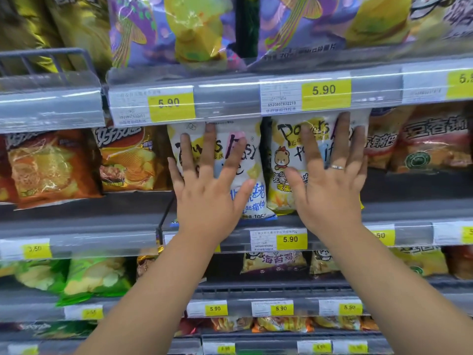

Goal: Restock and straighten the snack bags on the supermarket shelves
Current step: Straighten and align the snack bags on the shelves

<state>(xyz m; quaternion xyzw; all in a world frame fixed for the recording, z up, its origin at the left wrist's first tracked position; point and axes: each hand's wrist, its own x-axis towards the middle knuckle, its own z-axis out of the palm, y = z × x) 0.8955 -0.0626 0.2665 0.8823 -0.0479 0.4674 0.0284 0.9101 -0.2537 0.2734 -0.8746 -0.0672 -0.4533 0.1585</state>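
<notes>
While you face the middle shelf [409, 193], your left hand [204, 198] lies flat, fingers spread and straight, on the white-and-blue snack bag [253, 203], which stands upright behind the front rail [102, 239]. Your right hand [330, 190], fingers likewise spread, presses on the white-and-yellow snack bag [281, 160] just beside it on the right; a ring [337, 167] shows on one finger. Both bag tops are partly hidden by the upper price strip [230, 98]. Orange chip bags [51, 167] lean at the left, and a yellow 5.90 price tag [279, 239] sits on the rail between your wrists.
</notes>
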